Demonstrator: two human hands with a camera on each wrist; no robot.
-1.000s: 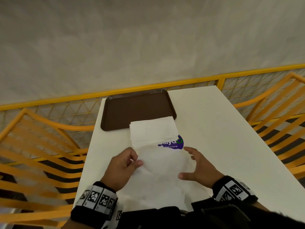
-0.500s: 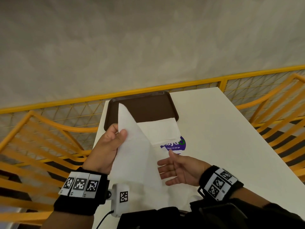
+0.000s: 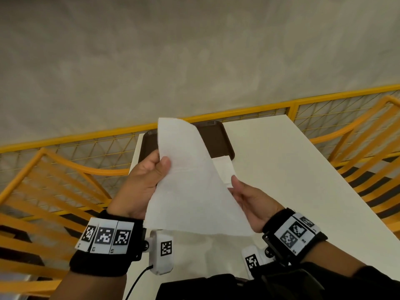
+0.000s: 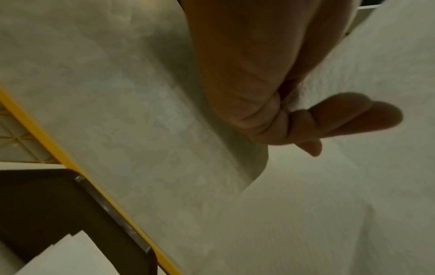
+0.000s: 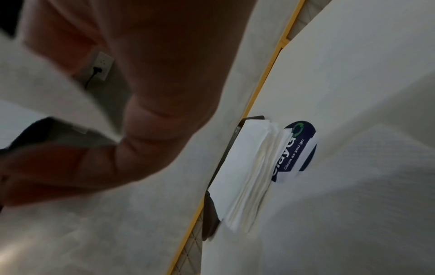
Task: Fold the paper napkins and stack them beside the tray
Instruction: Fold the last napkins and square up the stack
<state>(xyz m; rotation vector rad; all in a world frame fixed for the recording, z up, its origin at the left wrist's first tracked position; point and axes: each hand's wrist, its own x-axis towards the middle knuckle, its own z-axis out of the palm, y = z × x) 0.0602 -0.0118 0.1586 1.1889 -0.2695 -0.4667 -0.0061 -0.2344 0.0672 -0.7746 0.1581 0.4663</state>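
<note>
- So the surface is carrying the brown tray at its far end, pushed up against the yellow railing, and none of that is shifting compared with a second ago.
- The big change: the loose napkin is now hanging up in the air in front of the tray, when a second back it was lying flat on the surface under both hands. Half a second ago it was only partway up.
- The left hand is pinching the napkin's left edge, thumb on the near face and fingers curled behind, and it's lifting higher than before.
- The right hand is coming in along the sheet's lower right edge. Its thumb is sticking up beside the paper, but I can't tell if it's actually gripping the sheet or just cupping it.
- The folded stack is sitting right next to the tray's near edge, partly covering a dark blue sticker, same spot as earlier.
- My guess is this is a fresh napkin getting shaken out and squared up for its first fold, so this one is just starting.
</note>
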